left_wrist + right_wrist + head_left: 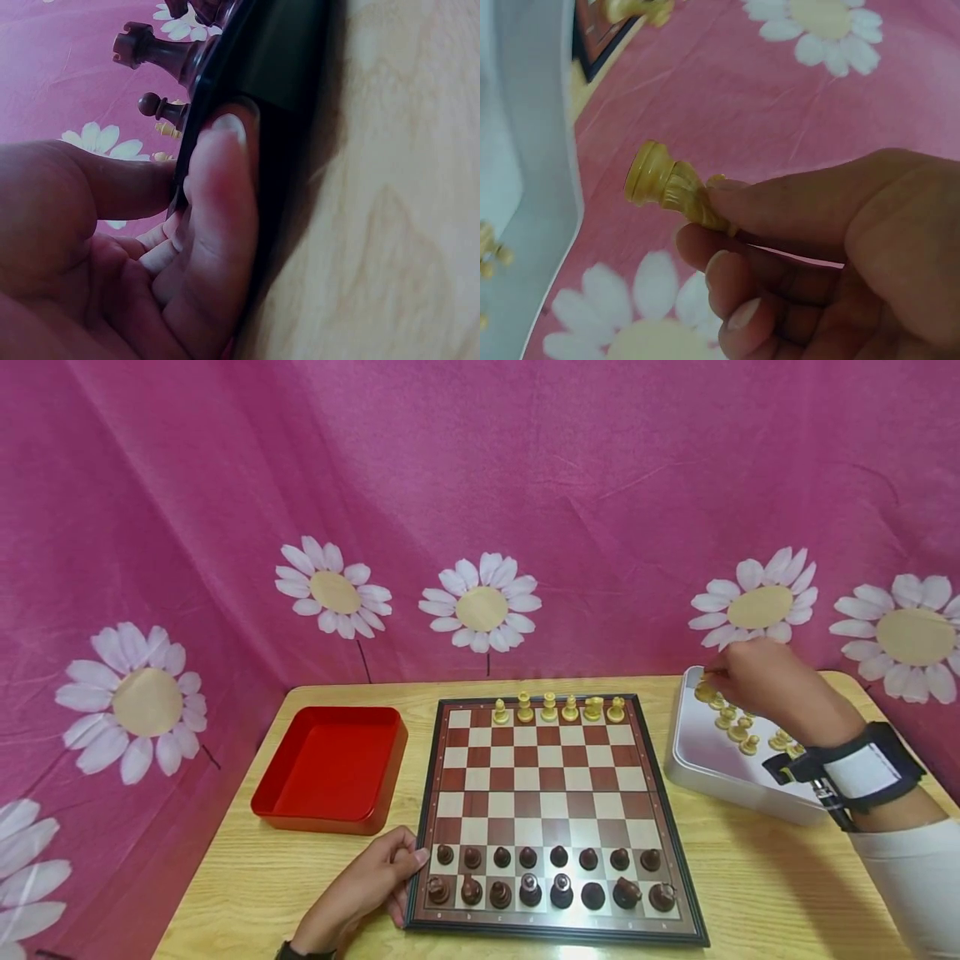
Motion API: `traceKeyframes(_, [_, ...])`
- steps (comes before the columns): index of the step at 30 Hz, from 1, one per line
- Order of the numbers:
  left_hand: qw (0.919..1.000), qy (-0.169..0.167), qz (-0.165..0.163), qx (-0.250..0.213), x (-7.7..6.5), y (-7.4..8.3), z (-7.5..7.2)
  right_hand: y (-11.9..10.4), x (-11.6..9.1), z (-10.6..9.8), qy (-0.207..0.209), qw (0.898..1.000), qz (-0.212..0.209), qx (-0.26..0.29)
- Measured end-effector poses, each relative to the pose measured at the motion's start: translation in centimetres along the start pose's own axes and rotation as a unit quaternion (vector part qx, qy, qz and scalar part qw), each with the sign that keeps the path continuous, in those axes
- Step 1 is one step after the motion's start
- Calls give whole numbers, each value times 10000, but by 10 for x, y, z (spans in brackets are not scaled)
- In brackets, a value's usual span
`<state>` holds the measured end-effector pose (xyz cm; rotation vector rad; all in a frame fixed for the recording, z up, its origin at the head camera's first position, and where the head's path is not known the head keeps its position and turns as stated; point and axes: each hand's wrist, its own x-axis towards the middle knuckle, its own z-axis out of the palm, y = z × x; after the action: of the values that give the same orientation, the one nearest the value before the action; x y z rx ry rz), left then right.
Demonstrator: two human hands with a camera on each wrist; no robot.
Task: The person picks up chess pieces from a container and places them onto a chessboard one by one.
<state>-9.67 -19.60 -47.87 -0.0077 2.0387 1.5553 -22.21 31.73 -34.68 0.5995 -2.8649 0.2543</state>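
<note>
My right hand (765,681) is over the far left part of the white box (738,791). Between thumb and fingertips it pinches a cream chess knight (676,187), its round base turned outward and its head partly covered. My left hand (375,872) holds the near left edge of the chessboard (543,806), thumb at the top rim and fingers against the side. Dark chess pieces (561,891) fill the two near rows. Several cream pieces (549,707) stand along the far row, whose two leftmost squares are bare.
Several cream pieces (738,729) are inside the white box, some hidden by my right arm. Left of the board lies a red tray (326,768). A pink curtain (480,468) with daisies hangs behind and left of the wooden table (225,860).
</note>
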Motion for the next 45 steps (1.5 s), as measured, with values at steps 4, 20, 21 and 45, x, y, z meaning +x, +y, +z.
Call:
traceKeyframes(4, [10000, 16, 50, 60, 0, 0, -1, -18, 10, 1, 249, 9990, -364, 33])
traceKeyframes(20, [10000, 25, -91, -29, -1, -2, -1, -117, 57, 6, -600, 9943, -456, 758])
traceKeyframes(21, [9999, 21, -91, -36, -1, -2, -1, -122, 60, 8, -622, 9938, -490, 775])
traceKeyframes(45, [9999, 46, -110, -87, 0, -2, -3, -206, 144, 60, -1174, 9756, -1467, 1134])
